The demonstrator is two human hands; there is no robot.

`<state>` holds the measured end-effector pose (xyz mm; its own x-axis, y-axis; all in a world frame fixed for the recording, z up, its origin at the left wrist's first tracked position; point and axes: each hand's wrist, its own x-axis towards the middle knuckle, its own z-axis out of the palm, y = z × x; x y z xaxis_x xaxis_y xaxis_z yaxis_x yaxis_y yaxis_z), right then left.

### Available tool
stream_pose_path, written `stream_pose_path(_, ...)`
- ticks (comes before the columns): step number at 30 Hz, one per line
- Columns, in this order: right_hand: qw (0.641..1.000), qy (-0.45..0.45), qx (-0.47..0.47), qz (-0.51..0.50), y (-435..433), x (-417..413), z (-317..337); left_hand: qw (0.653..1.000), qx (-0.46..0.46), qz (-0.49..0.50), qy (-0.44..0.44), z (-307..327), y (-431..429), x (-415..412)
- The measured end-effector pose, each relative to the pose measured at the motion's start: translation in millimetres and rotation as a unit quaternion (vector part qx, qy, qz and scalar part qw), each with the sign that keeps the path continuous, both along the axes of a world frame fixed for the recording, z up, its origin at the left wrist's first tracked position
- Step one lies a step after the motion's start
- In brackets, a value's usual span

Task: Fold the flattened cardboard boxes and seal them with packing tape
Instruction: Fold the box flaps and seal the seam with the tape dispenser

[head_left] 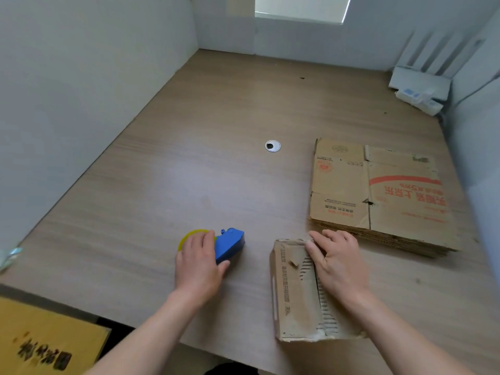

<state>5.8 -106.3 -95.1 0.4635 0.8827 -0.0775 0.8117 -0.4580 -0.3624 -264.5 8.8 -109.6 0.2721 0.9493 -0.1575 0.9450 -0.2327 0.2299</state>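
The small cardboard box [295, 293] lies by the table's [189, 158] near edge, right of centre. The right hand [338, 261] presses its far end palm down, fingers nearly straight and lightly spread. To its left, the left hand [198, 262] curls over the blue tape dispenser [230, 243] (yellow roll under the fingers), and a stack of flattened boxes [378, 190] lies farther right.
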Motion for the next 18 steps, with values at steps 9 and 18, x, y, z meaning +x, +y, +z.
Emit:
stream_pose_path(9, 0.995, 0.092, -0.021, -0.016, 0, 0, 11, 0.995, -0.079, 0.035, 0.042, -25, 13, -2)
stream_pose_path(18, 0.995, 0.094, -0.038, -0.013, 1, 8, 11, 0.992, -0.021, -0.026, -0.121, 30, 17, -5)
